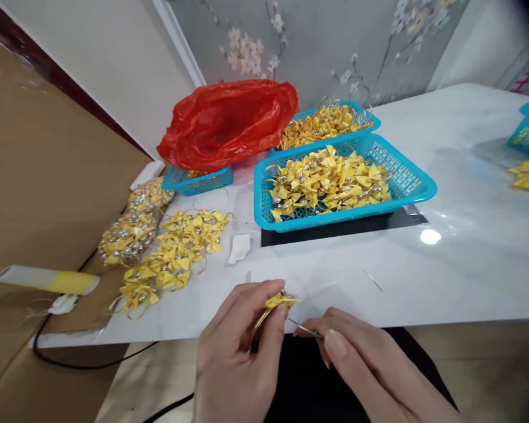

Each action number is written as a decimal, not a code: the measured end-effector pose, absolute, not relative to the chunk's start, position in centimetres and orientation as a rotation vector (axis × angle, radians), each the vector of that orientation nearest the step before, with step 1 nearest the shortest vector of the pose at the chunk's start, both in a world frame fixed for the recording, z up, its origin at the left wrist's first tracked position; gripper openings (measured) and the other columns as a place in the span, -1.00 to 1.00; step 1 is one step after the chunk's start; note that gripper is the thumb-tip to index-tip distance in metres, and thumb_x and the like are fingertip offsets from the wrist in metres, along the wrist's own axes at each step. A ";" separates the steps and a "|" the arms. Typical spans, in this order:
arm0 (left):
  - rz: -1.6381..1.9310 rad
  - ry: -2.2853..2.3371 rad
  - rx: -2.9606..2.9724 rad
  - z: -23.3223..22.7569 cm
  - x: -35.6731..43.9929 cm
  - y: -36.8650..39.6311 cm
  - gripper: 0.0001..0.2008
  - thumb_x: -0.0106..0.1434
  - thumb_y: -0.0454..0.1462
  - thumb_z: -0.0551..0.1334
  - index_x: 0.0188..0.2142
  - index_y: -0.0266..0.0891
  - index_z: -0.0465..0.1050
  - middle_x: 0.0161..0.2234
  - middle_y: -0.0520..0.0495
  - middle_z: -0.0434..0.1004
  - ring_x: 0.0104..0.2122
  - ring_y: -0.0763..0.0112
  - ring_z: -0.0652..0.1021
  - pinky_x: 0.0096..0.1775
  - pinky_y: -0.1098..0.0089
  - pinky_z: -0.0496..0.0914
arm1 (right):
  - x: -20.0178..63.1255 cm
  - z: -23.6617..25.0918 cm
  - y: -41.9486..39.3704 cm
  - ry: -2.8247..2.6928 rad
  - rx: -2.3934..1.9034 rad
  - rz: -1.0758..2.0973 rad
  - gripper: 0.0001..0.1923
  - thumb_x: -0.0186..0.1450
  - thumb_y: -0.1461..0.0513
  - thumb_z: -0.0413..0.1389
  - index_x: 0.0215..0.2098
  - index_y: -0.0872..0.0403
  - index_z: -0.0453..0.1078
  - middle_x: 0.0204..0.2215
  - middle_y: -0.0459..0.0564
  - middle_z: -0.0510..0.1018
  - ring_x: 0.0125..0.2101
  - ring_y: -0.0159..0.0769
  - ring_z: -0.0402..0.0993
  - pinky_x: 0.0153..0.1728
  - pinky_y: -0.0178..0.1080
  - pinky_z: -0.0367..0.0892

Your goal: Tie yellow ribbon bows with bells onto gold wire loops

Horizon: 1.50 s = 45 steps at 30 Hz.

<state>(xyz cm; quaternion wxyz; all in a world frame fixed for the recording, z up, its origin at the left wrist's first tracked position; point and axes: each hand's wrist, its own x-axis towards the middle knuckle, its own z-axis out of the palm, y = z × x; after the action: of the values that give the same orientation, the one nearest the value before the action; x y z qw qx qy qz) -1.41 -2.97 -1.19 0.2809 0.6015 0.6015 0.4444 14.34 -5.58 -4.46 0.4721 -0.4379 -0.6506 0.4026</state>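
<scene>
My left hand (242, 346) pinches a yellow ribbon flower (275, 301) between thumb and index finger. A silvery bead sits at the flower's top, and a gold-coloured ring (259, 324) hangs from it inside my palm. Just to the right, my right hand (352, 352) is closed on a thin metal needle (306, 328), its tip pointing left, close below the flower and apart from it. Its other end is hidden by my fingers. On the white table beyond my right hand lies another thin needle-like piece (373, 280).
A blue basket (334, 222) heaped with yellow flowers stands ahead, another basket (372, 120) behind it. A red plastic bag (194, 129) rests over a smaller basket (206, 183). Loose flowers (171, 258), bagged flowers (127, 235) and a yellow-white tube (48, 279) lie left, beside cardboard (39, 176).
</scene>
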 end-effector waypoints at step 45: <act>1.239 1.679 1.238 -2.4 -0.9 -4.2 -0.78 0.17 -0.27 0.38 -0.16 -0.07 0.56 -0.23 -0.02 0.70 -0.23 0.21 0.70 -0.18 0.38 0.60 | 13.0 -6.2 -5.0 -1.729 -1.176 0.915 -0.73 0.47 0.25 -0.12 0.02 0.04 0.36 -0.32 0.00 0.47 -0.38 -0.27 0.49 -0.35 -0.23 0.48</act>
<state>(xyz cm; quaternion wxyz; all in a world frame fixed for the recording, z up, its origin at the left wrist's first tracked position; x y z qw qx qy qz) -0.94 -4.16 -2.44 0.3502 0.4778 0.6483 0.4783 13.02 -4.96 -6.16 0.4165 -0.4685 -0.6886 0.3644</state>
